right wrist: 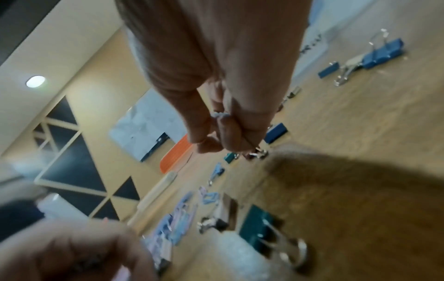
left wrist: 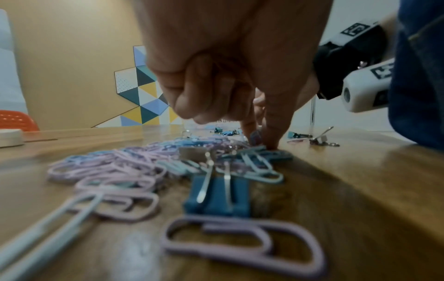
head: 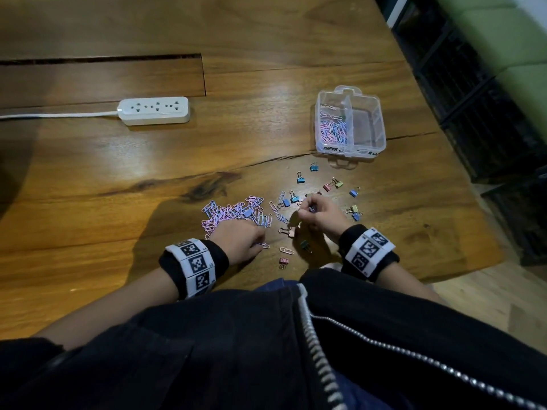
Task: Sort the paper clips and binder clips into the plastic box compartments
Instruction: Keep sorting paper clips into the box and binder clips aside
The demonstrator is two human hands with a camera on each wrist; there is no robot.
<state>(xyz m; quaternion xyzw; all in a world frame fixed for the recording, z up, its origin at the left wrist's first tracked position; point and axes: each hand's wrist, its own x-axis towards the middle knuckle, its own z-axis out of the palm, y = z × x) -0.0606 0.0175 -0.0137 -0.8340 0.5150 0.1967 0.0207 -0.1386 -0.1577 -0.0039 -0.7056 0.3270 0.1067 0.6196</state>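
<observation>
We keep both hands low over the wooden table (head: 88, 179) because the loose clips lie right in front of us. Our left hand (head: 238, 238) sits at the near edge of the paper clip pile (head: 233, 213), fingertips (left wrist: 271, 140) pressed down onto a blue clip, the other fingers curled in; we judge it is dragging clips together to gather them. Our right hand (head: 318, 213) has its fingers bunched tightly around a few small clips, probably collected for one trip. Binder clips (head: 333, 183) lie scattered between us and the clear plastic box (head: 350, 122). Its left compartment holds pink and blue paper clips; the right one looks empty, so binder clips are not yet sorted.
</observation>
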